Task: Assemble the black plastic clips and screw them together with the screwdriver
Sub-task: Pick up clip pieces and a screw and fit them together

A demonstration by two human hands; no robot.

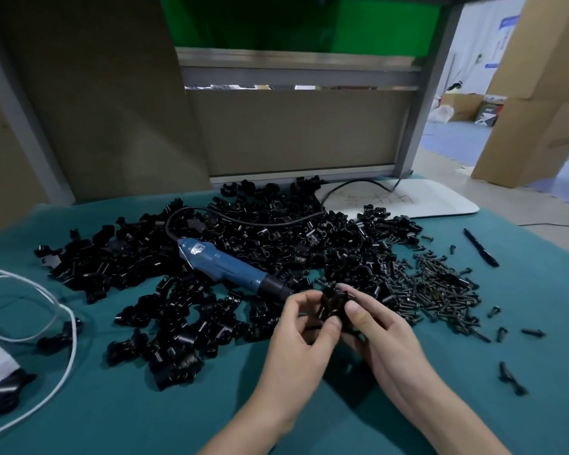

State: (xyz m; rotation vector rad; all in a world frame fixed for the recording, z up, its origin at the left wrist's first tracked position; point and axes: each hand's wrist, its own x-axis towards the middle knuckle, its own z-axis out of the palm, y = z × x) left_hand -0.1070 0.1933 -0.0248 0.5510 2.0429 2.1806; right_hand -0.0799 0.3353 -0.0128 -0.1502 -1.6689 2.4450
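A black plastic clip (333,303) is held above the teal cloth between both hands. My left hand (304,336) pinches it from the left with thumb and fingers, and my right hand (380,330) grips it from the right. Just behind them lies a blue electric screwdriver (224,266), tip toward the hands, on a wide pile of black clips (237,257). To the right spreads a heap of black screws (440,287).
The teal cloth (145,405) covers the table. A white cord (63,339) loops at the left edge, a black pen (480,247) lies far right, and a white board (424,198) sits at the back. Loose screws (509,377) scatter at right.
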